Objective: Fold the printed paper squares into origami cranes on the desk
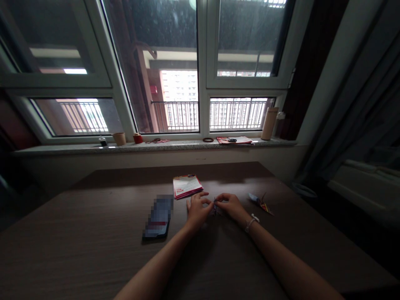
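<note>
Over the middle of the table, both hands meet at a small folded piece of paper (215,209), thin and pointed; its exact shape is too small to make out. My left hand (199,208) is closed in a pinch on its left side, with the other fingers loosely spread. From the other side, my right hand (230,205) pinches the paper between thumb and forefinger; a bracelet (248,225) circles that wrist. Just beyond my left hand lies a stack of red-edged printed sheets (187,186). To the right rests a pointed folded-paper figure (261,203), printed in several colours.
A phone (158,216) with a blurred-out screen lies left of my left hand on the dark wooden table (93,250). Along the windowsill (187,145) stand a paper cup (119,138), a small red container (138,138), more papers (243,141) and a tan bottle (269,123).
</note>
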